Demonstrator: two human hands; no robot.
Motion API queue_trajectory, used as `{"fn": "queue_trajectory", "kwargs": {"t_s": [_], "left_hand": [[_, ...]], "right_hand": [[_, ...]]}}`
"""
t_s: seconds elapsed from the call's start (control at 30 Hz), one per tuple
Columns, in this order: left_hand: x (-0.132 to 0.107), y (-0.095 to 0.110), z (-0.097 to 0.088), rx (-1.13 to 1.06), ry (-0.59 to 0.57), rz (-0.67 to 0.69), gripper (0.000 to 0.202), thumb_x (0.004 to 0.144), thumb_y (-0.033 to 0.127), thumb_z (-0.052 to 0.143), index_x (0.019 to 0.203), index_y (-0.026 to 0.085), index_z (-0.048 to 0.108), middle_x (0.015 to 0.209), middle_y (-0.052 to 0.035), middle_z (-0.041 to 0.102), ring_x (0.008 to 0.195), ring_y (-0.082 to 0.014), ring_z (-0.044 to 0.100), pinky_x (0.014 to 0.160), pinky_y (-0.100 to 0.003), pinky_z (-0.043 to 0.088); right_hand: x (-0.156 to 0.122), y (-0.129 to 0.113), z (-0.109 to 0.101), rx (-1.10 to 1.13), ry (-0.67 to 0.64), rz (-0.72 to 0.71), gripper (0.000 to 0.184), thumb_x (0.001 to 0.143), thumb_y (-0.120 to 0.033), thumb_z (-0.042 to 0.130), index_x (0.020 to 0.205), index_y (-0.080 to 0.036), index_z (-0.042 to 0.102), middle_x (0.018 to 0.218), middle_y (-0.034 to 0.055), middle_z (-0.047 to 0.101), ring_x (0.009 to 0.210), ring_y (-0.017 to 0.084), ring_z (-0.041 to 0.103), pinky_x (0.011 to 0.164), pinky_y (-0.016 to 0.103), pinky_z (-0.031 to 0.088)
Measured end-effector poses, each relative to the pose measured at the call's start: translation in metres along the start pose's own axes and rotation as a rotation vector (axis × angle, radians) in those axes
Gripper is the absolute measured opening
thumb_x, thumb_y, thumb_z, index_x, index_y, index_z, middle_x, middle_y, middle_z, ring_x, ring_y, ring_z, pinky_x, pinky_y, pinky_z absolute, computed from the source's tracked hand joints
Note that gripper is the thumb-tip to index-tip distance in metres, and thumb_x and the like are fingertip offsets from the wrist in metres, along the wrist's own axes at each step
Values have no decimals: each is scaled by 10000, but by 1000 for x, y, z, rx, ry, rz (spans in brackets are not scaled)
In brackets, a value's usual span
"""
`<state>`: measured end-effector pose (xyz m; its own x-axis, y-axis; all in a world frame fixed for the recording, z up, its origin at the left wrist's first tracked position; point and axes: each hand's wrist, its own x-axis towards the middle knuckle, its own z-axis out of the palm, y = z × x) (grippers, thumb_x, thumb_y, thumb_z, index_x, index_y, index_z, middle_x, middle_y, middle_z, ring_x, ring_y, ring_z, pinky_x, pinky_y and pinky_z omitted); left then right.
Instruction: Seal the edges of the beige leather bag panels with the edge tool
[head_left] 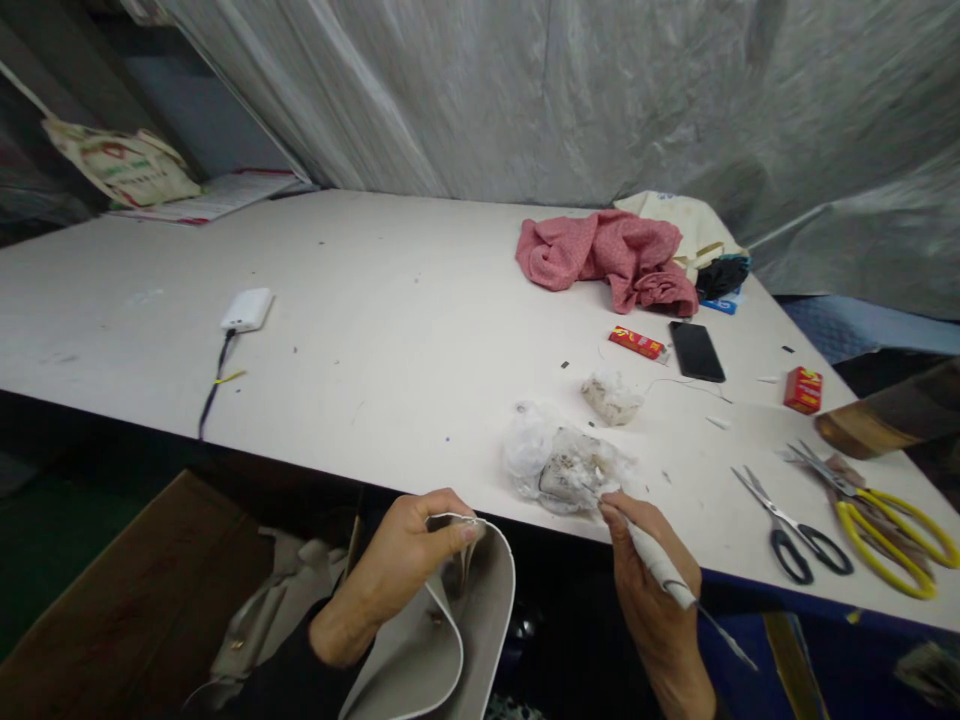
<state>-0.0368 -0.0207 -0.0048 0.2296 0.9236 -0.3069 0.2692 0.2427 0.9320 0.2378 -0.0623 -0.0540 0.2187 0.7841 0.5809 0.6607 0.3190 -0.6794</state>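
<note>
My left hand [397, 560] pinches the top edge of a folded grey-beige leather-like piece [491, 610], perhaps a bag body, below the table's front edge. Its curved sides hang open towards me. In my right hand [664, 620] is a thin tool with a white wrapped handle [654, 562]; a slim metal point sticks out at its lower end. The tool's far end reaches a greyish, dark-smudged lump [574, 470] in crumpled clear plastic at the table edge. Whether the tip touches the lump I cannot tell. A smaller pale lump [611, 400] lies just behind it.
Black-handled scissors [791, 530] and yellow-handled shears [885, 520] lie right. Behind are a phone [697, 350], red boxes [803, 390] and a pink cloth [607, 255]. A white device [247, 309] with a cable sits left. Below left, a cardboard box [142, 590] holds similar beige pieces.
</note>
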Motion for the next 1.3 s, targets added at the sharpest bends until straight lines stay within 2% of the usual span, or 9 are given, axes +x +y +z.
{"fn": "queue_trajectory", "kwargs": {"t_s": [0.07,0.17,0.27,0.37,0.47,0.73,0.9,1.1,1.3], "left_hand": [[-3,-1,-3,-62,-13,-2,172,807,326,769,749,167,741,718,-15,690,717,-172,601,732,-286,452],[-7,1,-6,-138,-18,-9,188,784,325,792,725,159,726,695,-11,671,691,-159,576,703,-276,439],[-8,5,-5,-179,-32,-22,165,742,294,818,712,154,737,706,-17,681,698,-158,578,701,-269,432],[-8,7,-3,-200,-91,-40,155,726,281,833,707,150,753,707,-19,682,692,-154,575,693,-264,428],[-9,10,0,-216,-145,-58,158,720,283,838,705,144,764,701,-19,673,685,-149,564,687,-262,424],[-10,12,5,-274,-212,-93,181,693,291,857,716,136,765,701,-17,660,660,-142,554,654,-258,416],[-11,11,8,-241,-240,-59,172,726,294,843,734,142,763,719,-14,653,688,-146,555,673,-259,416],[-10,10,16,-198,-238,-77,182,729,318,815,728,154,736,696,-3,626,677,-150,520,673,-270,396],[-10,8,29,-246,-239,-78,177,691,293,824,699,149,722,665,10,598,652,-134,482,666,-264,370]], "right_hand": [[-3,-4,-3,1,22,23,93,1006,-241,659,1023,-195,738,980,59,762,897,208,726,862,341,558],[-8,-20,-6,126,35,208,133,1027,-295,625,1020,-213,729,948,41,748,834,194,719,814,321,566],[-7,-46,-3,347,-96,352,164,1052,-331,587,1016,-242,719,871,4,740,783,169,714,754,269,572],[1,-69,4,514,-225,361,187,1059,-330,581,951,-257,715,792,-23,722,754,148,693,735,229,554],[12,-80,8,520,-333,350,218,1057,-339,588,897,-255,709,757,-34,696,751,135,669,739,211,524],[25,-81,0,455,-505,308,283,1071,-373,545,866,-235,682,773,-23,662,761,140,635,723,239,473],[29,-81,-1,422,-564,301,315,1072,-389,528,850,-224,680,771,-10,662,748,150,630,704,256,466],[44,-76,5,454,-647,305,383,1068,-438,507,788,-209,633,723,1,611,711,166,593,663,271,467],[53,-67,15,483,-751,345,437,1083,-467,466,772,-196,610,701,-13,558,660,149,547,640,271,445]]}}
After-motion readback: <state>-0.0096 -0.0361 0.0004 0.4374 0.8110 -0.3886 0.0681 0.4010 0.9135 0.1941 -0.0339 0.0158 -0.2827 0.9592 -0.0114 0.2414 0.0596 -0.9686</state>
